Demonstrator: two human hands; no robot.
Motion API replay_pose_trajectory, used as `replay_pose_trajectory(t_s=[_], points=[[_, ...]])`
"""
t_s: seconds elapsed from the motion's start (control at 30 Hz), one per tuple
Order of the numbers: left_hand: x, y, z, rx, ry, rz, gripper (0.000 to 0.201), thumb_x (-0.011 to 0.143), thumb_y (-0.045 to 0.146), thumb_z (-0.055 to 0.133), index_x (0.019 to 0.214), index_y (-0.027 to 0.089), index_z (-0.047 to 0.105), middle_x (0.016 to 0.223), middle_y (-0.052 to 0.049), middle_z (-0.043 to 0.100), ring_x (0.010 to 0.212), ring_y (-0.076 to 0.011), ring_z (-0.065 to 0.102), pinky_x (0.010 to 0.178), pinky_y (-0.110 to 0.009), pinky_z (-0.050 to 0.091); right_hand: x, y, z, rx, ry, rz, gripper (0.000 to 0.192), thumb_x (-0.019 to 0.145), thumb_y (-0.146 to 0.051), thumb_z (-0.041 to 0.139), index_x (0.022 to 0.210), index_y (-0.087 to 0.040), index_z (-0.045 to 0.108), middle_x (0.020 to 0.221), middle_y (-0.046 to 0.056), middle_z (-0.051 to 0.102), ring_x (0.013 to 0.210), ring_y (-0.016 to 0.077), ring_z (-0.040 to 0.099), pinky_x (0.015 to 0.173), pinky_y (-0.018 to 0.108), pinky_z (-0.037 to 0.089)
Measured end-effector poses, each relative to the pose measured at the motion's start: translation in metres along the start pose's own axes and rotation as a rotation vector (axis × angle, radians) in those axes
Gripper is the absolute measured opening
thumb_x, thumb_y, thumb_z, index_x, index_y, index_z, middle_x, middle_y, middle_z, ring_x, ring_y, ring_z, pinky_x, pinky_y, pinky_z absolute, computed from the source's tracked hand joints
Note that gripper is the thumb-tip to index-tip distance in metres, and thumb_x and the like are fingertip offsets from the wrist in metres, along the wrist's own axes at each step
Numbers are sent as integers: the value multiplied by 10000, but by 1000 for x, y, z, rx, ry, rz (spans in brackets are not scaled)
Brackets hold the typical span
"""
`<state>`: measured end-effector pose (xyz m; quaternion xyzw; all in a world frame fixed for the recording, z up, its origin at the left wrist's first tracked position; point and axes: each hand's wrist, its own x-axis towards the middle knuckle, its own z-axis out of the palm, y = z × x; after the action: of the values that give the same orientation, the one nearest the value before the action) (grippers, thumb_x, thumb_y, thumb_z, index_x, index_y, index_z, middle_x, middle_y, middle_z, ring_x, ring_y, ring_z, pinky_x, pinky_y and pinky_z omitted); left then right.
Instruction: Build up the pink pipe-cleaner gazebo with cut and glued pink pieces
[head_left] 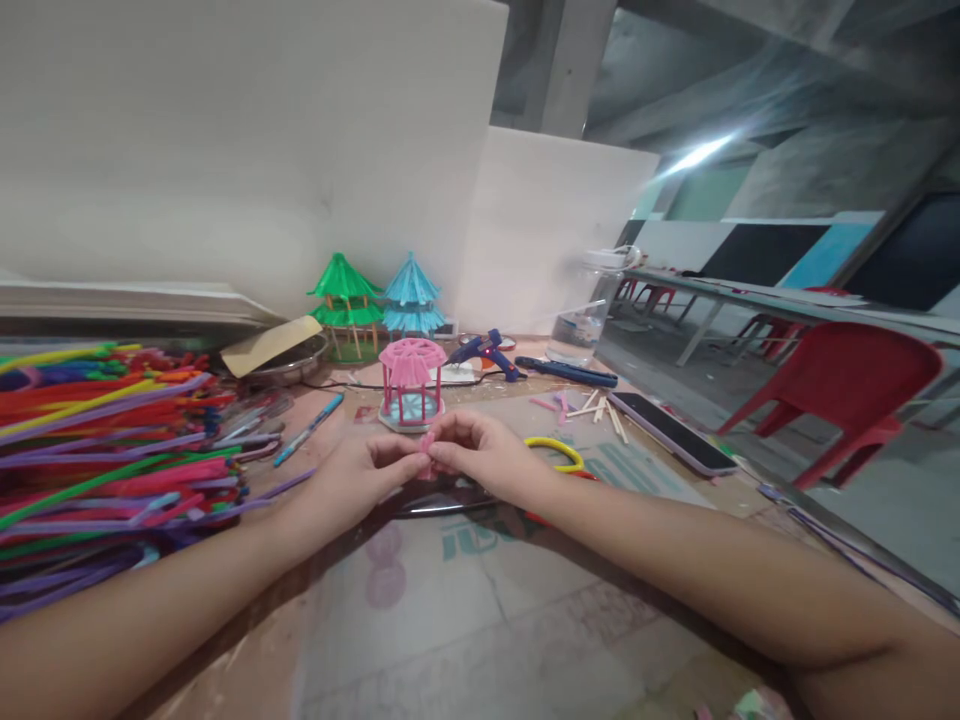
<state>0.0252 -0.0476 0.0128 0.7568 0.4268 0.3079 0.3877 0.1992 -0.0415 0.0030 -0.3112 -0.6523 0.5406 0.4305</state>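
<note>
White boards back a cluttered craft table (480,620). Just in front of the pink pavilion model (411,383), the left hand (360,475) and right hand (480,452) meet, fingertips of both pinched shut on a small pink piece (427,447). Left of the pavilion lies a heap of coloured pipe cleaners (105,450); behind it stand green (345,305) and blue (412,295) pavilions. Right of it sit a glue gun (484,352), a yellow ring (555,452) and a phone (671,432).
</note>
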Motion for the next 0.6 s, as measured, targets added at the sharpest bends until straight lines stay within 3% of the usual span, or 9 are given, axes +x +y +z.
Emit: replay_pose_trajectory(t_s=[0.13, 0.6], points=[[1, -1, 0, -11, -19, 18, 346, 772, 435, 533, 721, 134, 694, 495, 37, 504, 422, -71, 345, 397, -188, 231, 0, 2, -1, -14, 11, -22, 168, 691, -284, 643, 764, -177, 536, 660, -47, 574, 593, 81, 543, 592, 221, 416], [-1, -3, 0, 29, -33, -4, 359, 794, 452, 530, 741, 141, 699, 539, 12, 539, 450, -84, 374, 401, -186, 250, -1, -3, -1, -43, -7, 28, 120, 705, -250, 613, 749, -180, 525, 612, -56, 573, 554, 76, 532, 544, 206, 403]])
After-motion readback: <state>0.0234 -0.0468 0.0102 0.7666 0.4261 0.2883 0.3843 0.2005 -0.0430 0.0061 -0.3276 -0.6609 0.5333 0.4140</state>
